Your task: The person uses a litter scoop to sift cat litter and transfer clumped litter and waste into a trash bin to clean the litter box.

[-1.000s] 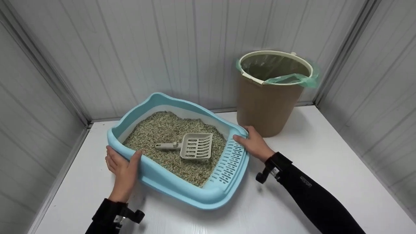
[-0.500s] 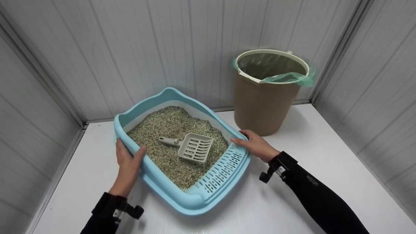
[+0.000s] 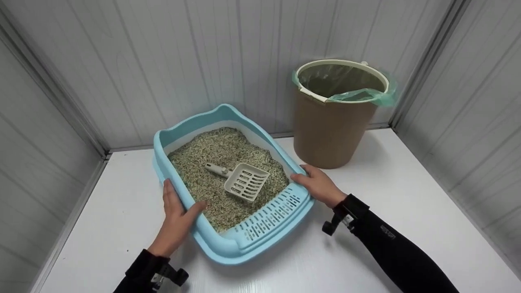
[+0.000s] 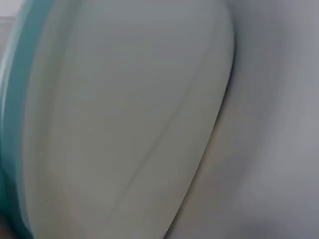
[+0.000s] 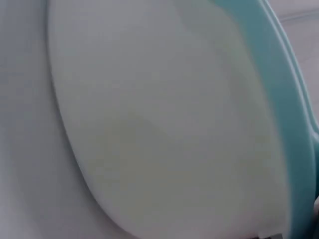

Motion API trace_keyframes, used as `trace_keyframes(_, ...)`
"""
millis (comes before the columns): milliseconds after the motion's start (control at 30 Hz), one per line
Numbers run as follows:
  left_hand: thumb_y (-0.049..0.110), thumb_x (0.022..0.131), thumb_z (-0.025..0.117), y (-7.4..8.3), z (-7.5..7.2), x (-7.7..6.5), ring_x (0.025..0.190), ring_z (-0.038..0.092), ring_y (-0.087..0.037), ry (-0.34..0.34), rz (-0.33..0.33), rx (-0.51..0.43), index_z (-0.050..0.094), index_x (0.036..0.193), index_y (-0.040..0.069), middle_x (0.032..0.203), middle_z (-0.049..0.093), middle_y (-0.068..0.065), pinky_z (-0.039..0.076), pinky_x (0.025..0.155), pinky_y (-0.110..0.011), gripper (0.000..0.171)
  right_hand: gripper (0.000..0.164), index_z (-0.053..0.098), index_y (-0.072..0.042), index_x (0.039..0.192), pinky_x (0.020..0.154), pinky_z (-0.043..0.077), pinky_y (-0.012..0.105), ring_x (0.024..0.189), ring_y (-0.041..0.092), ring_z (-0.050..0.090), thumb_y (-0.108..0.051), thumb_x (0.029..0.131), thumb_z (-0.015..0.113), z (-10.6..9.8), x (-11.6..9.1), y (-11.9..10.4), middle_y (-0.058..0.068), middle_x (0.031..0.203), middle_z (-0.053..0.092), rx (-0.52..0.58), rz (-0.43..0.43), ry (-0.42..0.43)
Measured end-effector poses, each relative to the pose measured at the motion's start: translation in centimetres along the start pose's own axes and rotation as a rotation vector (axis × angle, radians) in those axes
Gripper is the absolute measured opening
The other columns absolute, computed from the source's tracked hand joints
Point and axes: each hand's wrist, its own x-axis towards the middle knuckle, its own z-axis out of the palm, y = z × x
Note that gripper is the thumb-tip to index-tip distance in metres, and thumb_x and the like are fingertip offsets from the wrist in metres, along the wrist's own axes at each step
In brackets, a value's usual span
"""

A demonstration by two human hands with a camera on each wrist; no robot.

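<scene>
A light blue litter box (image 3: 228, 246) with a white lower body stands turned at an angle on the white table. Pale granular cat litter (image 3: 215, 150) fills it, and a grey slotted litter scoop (image 3: 233, 176) lies on top, handle toward the back left. My left hand (image 3: 179, 219) grips the box's left side, thumb over the rim and fingers along the outside. At the right corner, by the perforated ledge (image 3: 268, 213), my right hand (image 3: 319, 185) holds the rim, its thumb on top. Both wrist views are filled by the box's white underside body (image 4: 124, 99) and teal rim (image 5: 279, 109).
Behind the right hand stands a brown bin (image 3: 329, 134) with a cream rim ring and a green plastic liner (image 3: 384, 97) folded over it. Panelled walls (image 3: 260, 53) close in the back and both sides of the white table (image 3: 415, 195).
The litter box has turned clockwise, its perforated ledge swinging from the right toward the front. My left hand has come rightward and nearer with it; the right hand has barely moved.
</scene>
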Motion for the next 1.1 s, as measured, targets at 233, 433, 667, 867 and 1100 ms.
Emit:
trace_keyframes(233, 0.034, 0.109, 0.063, -1.2, -1.9, 3.4, 0.169, -0.017, -0.040, -0.074, 0.078, -0.058, -0.029, 0.174, 0.021, 0.181, -0.030, -0.012, 0.009, 0.132, -0.064, 0.113, 0.066, 0.049, 0.007, 0.157, 0.089, 0.050, 0.038, 0.090, 0.022, 0.069, -0.040, 0.114, 0.063, 2.1, -2.7, -0.4, 0.013, 0.107, 0.070, -0.057, -0.018, 0.094)
trace_keyframes(433, 0.029, 0.106, 0.061, -1.4, -2.3, 5.5, 0.170, -0.010, -0.037, -0.088, 0.116, -0.090, -0.020, 0.177, 0.028, 0.185, -0.020, -0.007, 0.012, 0.131, -0.063, 0.108, 0.067, 0.054, 0.011, 0.149, 0.085, 0.049, 0.039, 0.088, 0.022, 0.064, -0.044, 0.112, 0.065, 3.5, -4.3, -0.6, 0.012, 0.101, 0.067, -0.154, -0.025, 0.185)
trace_keyframes(667, 0.023, 0.097, 0.063, -1.6, -2.5, 6.9, 0.170, -0.003, -0.039, -0.091, 0.118, -0.107, -0.013, 0.179, 0.037, 0.186, -0.013, -0.005, 0.015, 0.129, -0.068, 0.113, 0.071, 0.051, 0.013, 0.151, 0.086, 0.050, 0.041, 0.090, 0.023, 0.065, -0.045, 0.113, 0.065, 4.5, -5.1, -0.9, 0.013, 0.102, 0.068, -0.156, -0.029, 0.215)
trace_keyframes(867, 0.022, 0.094, 0.062, -1.7, -2.7, 7.8, 0.171, -0.002, -0.038, -0.094, 0.141, -0.098, -0.009, 0.180, 0.035, 0.187, -0.009, -0.006, 0.014, 0.130, -0.068, 0.112, 0.074, 0.050, 0.015, 0.149, 0.092, 0.051, 0.044, 0.095, 0.024, 0.066, -0.047, 0.112, 0.067, 5.1, -5.3, -0.8, 0.015, 0.107, 0.068, -0.127, -0.033, 0.229)
trace_keyframes(1100, 0.038, 0.114, 0.053, -2.4, -3.7, 6.9, 0.172, -0.007, -0.036, -0.116, 0.128, -0.076, -0.008, 0.180, 0.030, 0.187, -0.009, -0.007, 0.007, 0.133, -0.065, 0.090, 0.070, 0.055, 0.006, 0.151, 0.107, 0.050, 0.050, 0.117, 0.029, 0.068, -0.055, 0.116, 0.057, 3.1, -4.4, 0.5, 0.016, 0.125, 0.071, -0.188, -0.083, 0.146)
